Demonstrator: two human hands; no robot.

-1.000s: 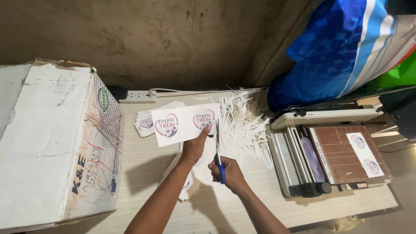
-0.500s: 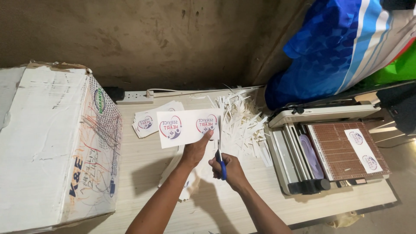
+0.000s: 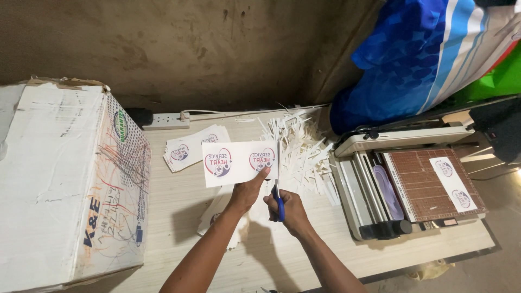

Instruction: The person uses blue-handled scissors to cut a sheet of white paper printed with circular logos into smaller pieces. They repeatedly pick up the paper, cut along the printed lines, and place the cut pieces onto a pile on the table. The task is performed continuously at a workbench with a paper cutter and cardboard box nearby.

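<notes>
Printed sheet has shifted left; scissors at its right edge.

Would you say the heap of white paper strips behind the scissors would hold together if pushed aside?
Probably not: the paper strips lie loose and crisscrossed, so they would likely scatter. They look thin and light, apt to bend or flutter across the table.

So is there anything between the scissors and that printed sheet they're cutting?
Nothing visible. The right hand holds the scissors right at the sheet, which the left hand lifts above the table.
</notes>
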